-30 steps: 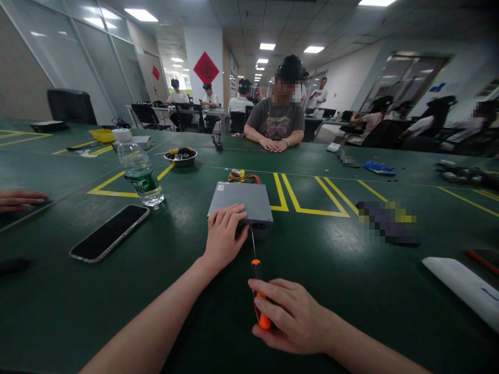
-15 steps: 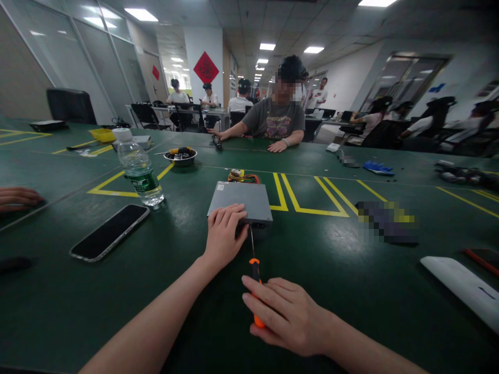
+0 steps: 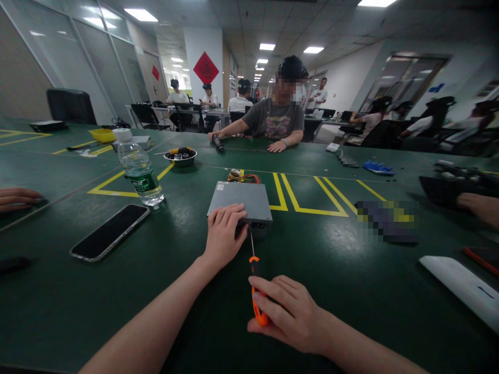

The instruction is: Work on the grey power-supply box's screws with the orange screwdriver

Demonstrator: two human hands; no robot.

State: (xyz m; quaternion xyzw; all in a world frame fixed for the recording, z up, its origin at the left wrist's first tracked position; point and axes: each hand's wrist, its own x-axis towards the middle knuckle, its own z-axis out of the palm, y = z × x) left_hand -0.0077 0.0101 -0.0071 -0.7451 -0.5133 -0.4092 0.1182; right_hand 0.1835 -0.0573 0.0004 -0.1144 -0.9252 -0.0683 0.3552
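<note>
A flat grey metal box (image 3: 244,200) lies on the green table (image 3: 163,291) in front of me. My left hand (image 3: 223,235) presses down on its near left corner, fingers flat on the lid. My right hand (image 3: 286,313) is closed around the orange handle of a screwdriver (image 3: 254,285). The thin shaft points away from me and its tip meets the near side of the box.
A black phone (image 3: 109,231) and a water bottle (image 3: 138,169) lie to the left. Coloured wires (image 3: 244,177) sit behind the box, a metal bowl (image 3: 180,156) further back. A person (image 3: 276,117) sits opposite; other people's hands show at the left edge (image 3: 17,198) and right edge (image 3: 481,208). A white object (image 3: 460,285) lies at right.
My right hand has shifted a little on the screwdriver handle. The person opposite reached an arm out to a dark tool. Another person's hand with a dark object came in at the right.
</note>
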